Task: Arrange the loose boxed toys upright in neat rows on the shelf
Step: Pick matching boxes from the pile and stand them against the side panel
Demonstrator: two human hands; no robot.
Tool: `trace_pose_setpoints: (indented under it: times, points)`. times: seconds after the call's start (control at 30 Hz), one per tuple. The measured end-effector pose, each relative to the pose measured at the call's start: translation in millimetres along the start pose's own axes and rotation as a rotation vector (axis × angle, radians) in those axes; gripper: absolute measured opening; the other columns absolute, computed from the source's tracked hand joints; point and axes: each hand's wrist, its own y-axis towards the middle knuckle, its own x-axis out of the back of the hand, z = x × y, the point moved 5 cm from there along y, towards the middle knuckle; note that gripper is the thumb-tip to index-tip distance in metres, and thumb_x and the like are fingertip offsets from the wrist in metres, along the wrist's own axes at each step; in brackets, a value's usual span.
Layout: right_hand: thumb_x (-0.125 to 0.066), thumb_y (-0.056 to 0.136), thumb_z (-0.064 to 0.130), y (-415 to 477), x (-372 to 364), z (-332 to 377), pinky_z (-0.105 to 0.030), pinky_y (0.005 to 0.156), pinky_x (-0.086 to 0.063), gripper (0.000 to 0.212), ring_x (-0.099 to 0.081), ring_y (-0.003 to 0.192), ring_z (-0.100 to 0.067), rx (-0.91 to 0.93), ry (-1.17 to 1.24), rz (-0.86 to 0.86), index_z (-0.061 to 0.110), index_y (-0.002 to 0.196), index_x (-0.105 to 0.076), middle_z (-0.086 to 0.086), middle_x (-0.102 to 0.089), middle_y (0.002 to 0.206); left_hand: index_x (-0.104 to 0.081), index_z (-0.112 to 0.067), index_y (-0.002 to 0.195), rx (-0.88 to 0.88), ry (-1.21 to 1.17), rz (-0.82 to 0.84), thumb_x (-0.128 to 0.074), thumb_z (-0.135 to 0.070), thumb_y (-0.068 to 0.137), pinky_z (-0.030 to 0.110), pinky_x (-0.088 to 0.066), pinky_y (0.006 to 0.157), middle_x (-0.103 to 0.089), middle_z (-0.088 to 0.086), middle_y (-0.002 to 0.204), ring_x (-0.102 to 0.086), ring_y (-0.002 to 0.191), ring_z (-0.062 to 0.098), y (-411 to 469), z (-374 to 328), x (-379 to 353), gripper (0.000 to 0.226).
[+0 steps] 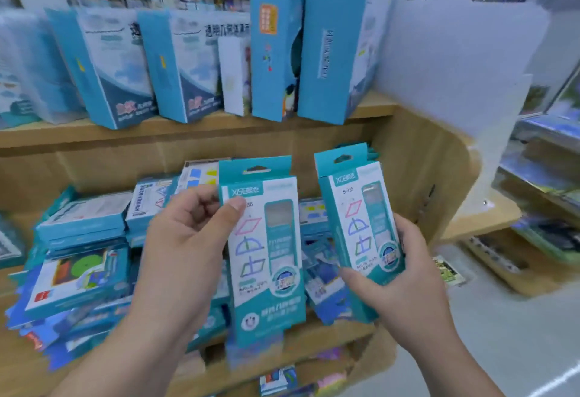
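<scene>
My left hand (185,233) pinches a tall teal boxed toy (266,271) near its top left corner, thumb on the front, and holds it upright in front of the middle shelf. My right hand (405,274) grips a second, like teal box (354,208) round its lower end, also upright and tilted slightly left. Both boxes show coloured shape drawings and a hang tab. Behind them, loose flat boxes (84,274) lie stacked and scattered on the middle wooden shelf (314,343).
On the upper shelf (188,128) stand larger teal boxes (332,51), some leaning. The shelf's curved wooden end panel (439,177) is at the right, with an aisle floor and other racks beyond. A lower shelf holds more packs (277,379).
</scene>
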Motion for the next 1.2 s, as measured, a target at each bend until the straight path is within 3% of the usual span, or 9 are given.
trace_pose_setpoints:
  times: [0.13,0.2,0.3,0.37,0.53,0.67,0.83,0.97,1.2]
  points:
    - [-0.084,0.058,0.041,48.2,25.9,-62.0,-0.032,0.078,-0.055,0.075,-0.062,0.095,0.010,-0.136,0.094,-0.057,0.048,0.123,-0.046,0.037,-0.063,0.106,-0.071,-0.010,0.096,-0.054,0.003,-0.004,-0.064,-0.008,0.093,0.026,-0.057,0.067,-0.076,0.009,0.092,-0.070,0.079,0.015,18.1,7.2,-73.5,0.008]
    - [-0.078,0.054,0.047,71.8,28.3,-92.8,-0.038,0.081,-0.058,0.075,-0.065,0.093,0.005,-0.199,0.126,-0.085,0.048,0.120,-0.043,0.027,-0.066,0.104,-0.070,-0.009,0.097,-0.033,0.026,0.007,-0.064,-0.009,0.093,0.032,-0.057,0.068,-0.076,0.009,0.092,-0.070,0.080,0.019,28.2,19.7,-105.8,0.007]
    - [-0.083,0.068,0.026,101.9,14.1,-127.1,-0.021,0.072,-0.054,0.070,-0.063,0.085,0.011,-0.229,0.140,-0.036,0.042,0.119,-0.038,0.021,-0.065,0.102,-0.070,-0.016,0.090,0.006,0.055,0.004,-0.065,-0.012,0.094,0.047,-0.055,0.076,-0.075,0.015,0.098,-0.069,0.083,0.025,44.0,43.1,-141.2,0.007]
    - [-0.083,0.071,0.018,118.1,0.7,-148.3,-0.012,0.068,-0.048,0.070,-0.063,0.083,0.011,-0.259,0.143,-0.032,0.037,0.120,-0.036,0.018,-0.065,0.104,-0.068,-0.017,0.089,0.019,0.095,-0.013,-0.065,-0.014,0.095,0.043,-0.057,0.071,-0.074,0.017,0.100,-0.070,0.085,0.026,53.5,57.6,-155.5,0.007]
    - [-0.077,0.058,0.044,138.3,-33.8,-195.0,-0.041,0.092,-0.055,0.083,-0.064,0.106,-0.017,-0.328,0.125,-0.059,0.028,0.131,-0.041,0.003,-0.061,0.119,-0.066,-0.019,0.088,0.062,0.151,-0.111,-0.065,-0.013,0.095,0.034,-0.055,0.066,-0.074,0.008,0.093,-0.070,0.083,0.022,67.1,91.1,-168.0,0.009]
    - [-0.081,0.077,0.031,141.3,-45.0,-204.4,-0.022,0.105,-0.033,0.097,-0.043,0.130,-0.017,-0.276,0.040,-0.003,0.018,0.156,-0.025,0.000,-0.042,0.146,-0.067,-0.021,0.094,0.044,0.164,-0.097,-0.065,-0.016,0.096,0.034,-0.054,0.071,-0.074,0.007,0.100,-0.071,0.089,0.023,66.0,103.7,-172.8,0.006]
    - [-0.079,0.074,0.042,146.2,-54.4,-205.6,-0.043,0.108,-0.024,0.096,-0.034,0.133,-0.019,-0.238,-0.101,-0.105,0.028,0.152,-0.026,0.005,-0.048,0.144,-0.067,-0.019,0.097,0.060,0.146,-0.079,-0.063,-0.013,0.097,0.044,-0.055,0.091,-0.073,0.010,0.108,-0.069,0.106,0.031,76.0,111.1,-171.5,0.008]
    - [-0.079,0.073,0.045,149.4,-59.6,-203.4,-0.043,0.099,-0.031,0.085,-0.035,0.126,-0.018,-0.251,-0.118,-0.194,0.032,0.144,-0.033,0.007,-0.054,0.134,-0.067,-0.019,0.095,0.069,0.118,-0.070,-0.062,-0.010,0.097,0.035,-0.057,0.086,-0.076,0.004,0.102,-0.072,0.101,0.024,86.3,110.8,-169.8,0.010]
    - [-0.079,0.083,0.031,162.6,-70.6,-203.2,-0.043,0.108,-0.042,0.064,-0.041,0.133,-0.023,-0.183,-0.009,-0.257,0.023,0.137,-0.046,-0.004,-0.047,0.145,-0.066,-0.015,0.097,0.124,0.091,-0.057,-0.062,-0.010,0.097,0.038,-0.058,0.090,-0.076,0.007,0.104,-0.072,0.103,0.024,94.2,117.4,-160.3,0.007]
